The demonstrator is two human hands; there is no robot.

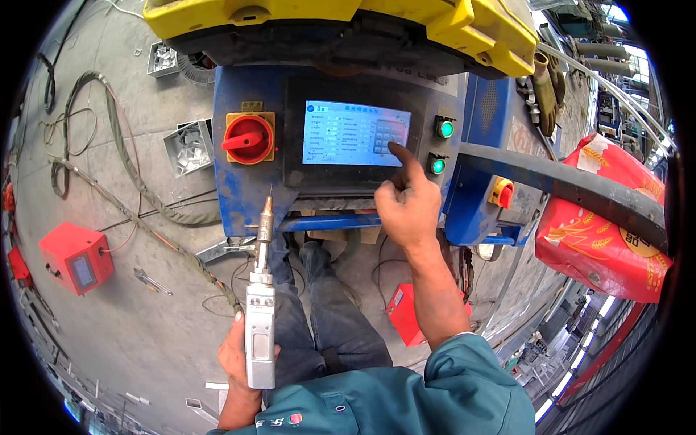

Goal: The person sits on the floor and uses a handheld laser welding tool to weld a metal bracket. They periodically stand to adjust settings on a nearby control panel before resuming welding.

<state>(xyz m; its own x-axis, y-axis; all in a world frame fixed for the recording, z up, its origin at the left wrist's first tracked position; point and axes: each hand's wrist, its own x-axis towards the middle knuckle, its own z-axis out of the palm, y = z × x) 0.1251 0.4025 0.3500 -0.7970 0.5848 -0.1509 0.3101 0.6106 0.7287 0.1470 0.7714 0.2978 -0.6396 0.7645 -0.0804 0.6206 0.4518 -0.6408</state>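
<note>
At the far left, one of two red boxes [76, 259] stands on the concrete floor, a small display on its face. A metal hand tool [152, 280] lies just to its right. One thick sheathed hose [130, 174] loops over the floor and runs down toward the left hand [233, 355]. Beyond the hose are two light-coloured bins [171, 156], one farther off than the other, both holding metal pieces.

The left hand is closed around one silver handheld torch [260, 326], which stands nearly upright in the view, in front of the blue machine [232, 192], its brass-coloured nozzle uppermost. Above the nozzle, the machine carries one large red rotary switch [248, 140] on a yellow plate.

To the right of that is one lit touchscreen [348, 134], with a yellow case [493, 32] above it. The right hand [409, 206] has its index finger extended to the screen's keypad and the others curled, with nothing seen in its grasp; whether the fingertip meets the glass is hard to tell. Below that forearm sits the second red box. Two green buttons [445, 129] glow right of the screen, then come one smaller red switch [502, 193], one dark bar [551, 174] and one red bag [591, 239].
</note>
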